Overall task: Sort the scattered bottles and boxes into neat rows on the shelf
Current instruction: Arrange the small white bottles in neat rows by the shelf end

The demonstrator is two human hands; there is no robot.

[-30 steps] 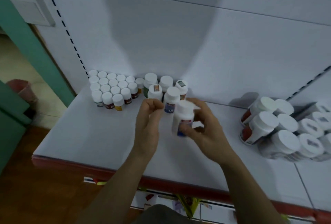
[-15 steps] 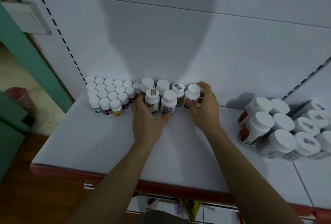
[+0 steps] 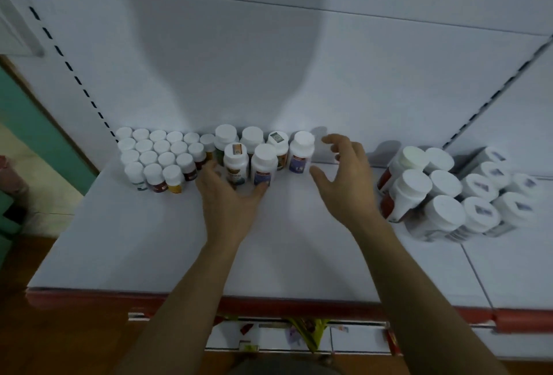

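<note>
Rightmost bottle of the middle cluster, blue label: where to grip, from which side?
Grip the blue-label bottle round its body below the cap, right-hand fingers coming from the right front: it stands upright, that flank is free, a neighbouring bottle crowds its left, the back wall is behind.

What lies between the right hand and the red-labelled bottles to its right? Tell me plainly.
Only bare shelf. The head view shows an empty strip between the open right hand and the red-labelled bottles.
</note>
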